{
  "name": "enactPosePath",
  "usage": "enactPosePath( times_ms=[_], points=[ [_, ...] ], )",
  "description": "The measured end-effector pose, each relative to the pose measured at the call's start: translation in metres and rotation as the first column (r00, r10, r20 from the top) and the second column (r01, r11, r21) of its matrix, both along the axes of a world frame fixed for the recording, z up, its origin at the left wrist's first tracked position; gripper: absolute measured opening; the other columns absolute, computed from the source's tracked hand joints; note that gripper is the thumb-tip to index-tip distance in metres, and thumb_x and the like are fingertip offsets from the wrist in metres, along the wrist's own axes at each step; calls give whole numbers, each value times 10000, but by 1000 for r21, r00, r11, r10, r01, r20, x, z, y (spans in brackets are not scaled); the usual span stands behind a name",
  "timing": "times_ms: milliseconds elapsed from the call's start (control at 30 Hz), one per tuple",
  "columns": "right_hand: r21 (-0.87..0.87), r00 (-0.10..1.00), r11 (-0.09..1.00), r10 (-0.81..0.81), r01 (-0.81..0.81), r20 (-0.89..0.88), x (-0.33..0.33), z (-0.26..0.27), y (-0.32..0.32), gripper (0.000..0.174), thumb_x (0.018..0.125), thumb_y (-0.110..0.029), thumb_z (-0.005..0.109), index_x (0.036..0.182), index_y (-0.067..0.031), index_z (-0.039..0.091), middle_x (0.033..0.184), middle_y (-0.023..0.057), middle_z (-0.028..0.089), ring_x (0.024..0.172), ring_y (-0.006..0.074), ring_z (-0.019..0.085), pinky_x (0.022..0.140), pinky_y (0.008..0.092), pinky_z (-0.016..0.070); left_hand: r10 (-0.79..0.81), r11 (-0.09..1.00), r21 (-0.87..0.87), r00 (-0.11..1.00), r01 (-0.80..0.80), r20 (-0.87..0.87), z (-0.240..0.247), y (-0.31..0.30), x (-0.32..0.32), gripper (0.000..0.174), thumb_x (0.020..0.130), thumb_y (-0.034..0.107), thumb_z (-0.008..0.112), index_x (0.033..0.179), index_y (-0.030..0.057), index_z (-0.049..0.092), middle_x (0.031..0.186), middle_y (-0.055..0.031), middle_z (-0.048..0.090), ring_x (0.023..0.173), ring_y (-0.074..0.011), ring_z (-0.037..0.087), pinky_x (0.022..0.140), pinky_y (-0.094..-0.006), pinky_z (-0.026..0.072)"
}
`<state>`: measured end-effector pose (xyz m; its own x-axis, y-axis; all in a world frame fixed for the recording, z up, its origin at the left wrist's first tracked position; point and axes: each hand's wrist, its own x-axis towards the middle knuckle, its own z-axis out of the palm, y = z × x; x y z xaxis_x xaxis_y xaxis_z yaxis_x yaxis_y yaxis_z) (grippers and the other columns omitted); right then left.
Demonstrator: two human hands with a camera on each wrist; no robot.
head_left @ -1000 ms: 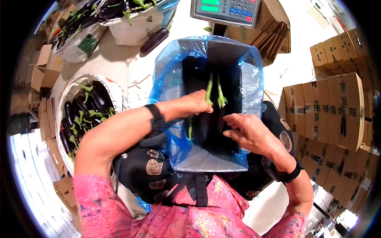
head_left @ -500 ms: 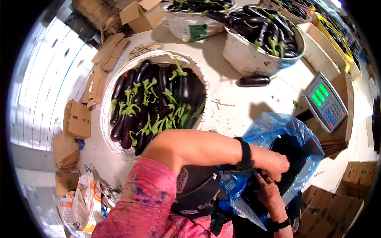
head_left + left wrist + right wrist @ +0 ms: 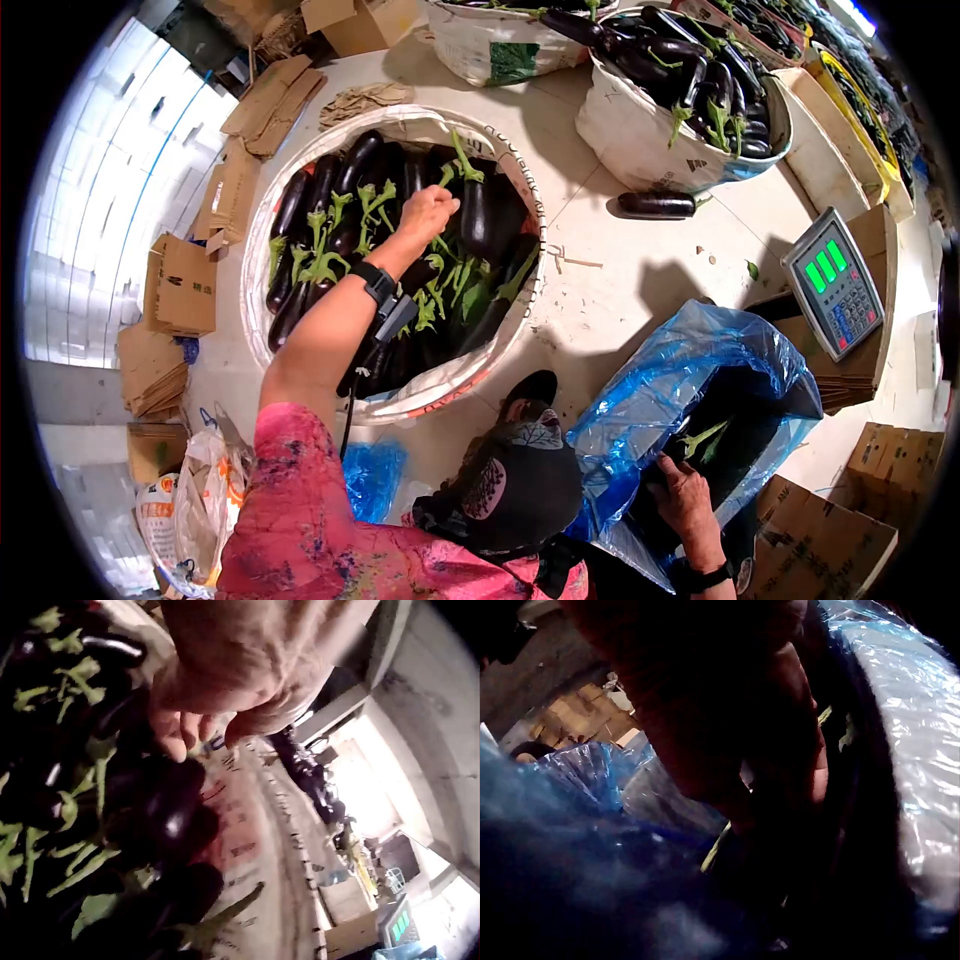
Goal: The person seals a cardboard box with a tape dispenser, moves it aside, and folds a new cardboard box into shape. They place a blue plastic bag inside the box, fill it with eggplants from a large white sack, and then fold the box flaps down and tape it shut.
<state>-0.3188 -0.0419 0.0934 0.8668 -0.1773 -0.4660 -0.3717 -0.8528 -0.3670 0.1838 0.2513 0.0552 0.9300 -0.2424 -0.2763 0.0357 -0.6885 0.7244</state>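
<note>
My left hand (image 3: 428, 215) is over the white woven basket (image 3: 533, 235) full of dark purple eggplants. In the left wrist view its fingers bend downward, thumb apart, with fingertips right at the top of a glossy eggplant (image 3: 169, 806). An eggplant with a green stem (image 3: 476, 218) lies just beside those fingers in the head view. The right hand (image 3: 688, 505) reaches into the box lined with a blue plastic bag (image 3: 640, 375). Dark eggplants lie inside, one showing a green stem (image 3: 708, 438) near its fingertips. Deep shadow partly hides the right fingers in the right wrist view.
A digital scale (image 3: 832, 280) stands beyond the lined box. One loose eggplant (image 3: 656, 205) lies on the floor before another full sack (image 3: 640, 120). Cardboard boxes (image 3: 825, 540) stand at the lower right, and folded cardboard (image 3: 180, 285) lines the left.
The left hand has come out of the lined box and swung left to the eggplant basket. The right hand has stayed in the box. The head view has turned left.
</note>
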Motion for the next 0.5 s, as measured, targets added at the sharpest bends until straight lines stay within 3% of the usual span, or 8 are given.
enactPosePath(
  times_ms=[67, 133, 200, 267, 333, 400, 433, 500],
  points=[
    [-28, 999, 1000, 8, -6, 53, -10, -6, 1, 600, 766, -122, 757, 1331, -88, 559, 929, 211, 648, 869, 415, 644, 750, 468, 531, 24, 999, 24, 983, -29, 181, -70, 7, 18, 505, 854, 378, 719, 1137, -35, 652, 944, -174, 699, 908, -292, 680, 823, -394, 533],
    [19, 999, 999, -38, 37, 31, -11, -3, 4, 593, 770, -105, 748, 1332, -96, 560, 922, 211, 648, 850, 423, 643, 740, 471, 532, 27, 999, 41, 991, -32, 129, -77, -6, 18, 746, 775, 536, 747, 1210, -55, 614, 1136, -242, 671, 1092, -365, 636, 933, -417, 502],
    [54, 998, 996, -65, 64, 19, -6, -2, 6, 587, 771, -87, 739, 1330, -107, 562, 915, 210, 647, 832, 428, 642, 728, 473, 533, -14, 989, 146, 973, -20, 229, -80, -21, 18, 843, 792, 538, 759, 1306, -93, 540, 1219, -258, 635, 1114, -319, 636, 923, -382, 506],
    [73, 997, 994, -77, 77, 3, -3, -3, 7, 583, 768, -69, 729, 1325, -121, 565, 908, 209, 644, 814, 431, 642, 716, 475, 532, -32, 977, 212, 980, -10, 194, -65, -32, 14, 899, 746, 593, 746, 1306, -77, 534, 1264, -309, 591, 1210, -426, 555, 1018, -454, 451],
    [95, 993, 991, -89, 96, -76, -3, -4, 4, 618, 778, -123, 740, 1364, -163, 546, 1005, 228, 651, 890, 433, 652, 758, 482, 541, 3, 989, 142, 974, -36, 224, -73, -26, 20, 754, 785, 493, 755, 1263, -57, 562, 1295, -316, 565, 1241, -410, 529, 1034, -458, 430],
    [106, 991, 989, -94, 104, -99, -3, -8, 0, 629, 781, -144, 744, 1375, -181, 541, 1041, 235, 658, 918, 434, 659, 775, 488, 545, -10, 992, 120, 920, -40, 391, -68, -15, 8, 556, 830, 366, 737, 1211, -16, 604, 1251, -299, 591, 1141, -386, 594, 938, -451, 488],
    [108, 992, 989, -93, 103, -89, -4, -10, -2, 622, 779, -139, 743, 1367, -177, 545, 1028, 232, 661, 907, 433, 660, 769, 491, 545, -70, 996, 71, 905, 44, 419, -58, -11, -5, 426, 851, 288, 714, 1162, 7, 637, 1129, -247, 654, 997, -319, 660, 825, -416, 528],
    [128, 993, 986, -103, 110, -58, -1, -8, 0, 582, 777, -121, 737, 1330, -159, 558, 989, 211, 669, 877, 435, 662, 748, 500, 541, -168, 984, -37, 975, 176, 147, -28, -9, -49, 400, 849, 266, 708, 1140, -1, 644, 907, -118, 717, 829, -211, 690, 754, -341, 546]
  ],
)
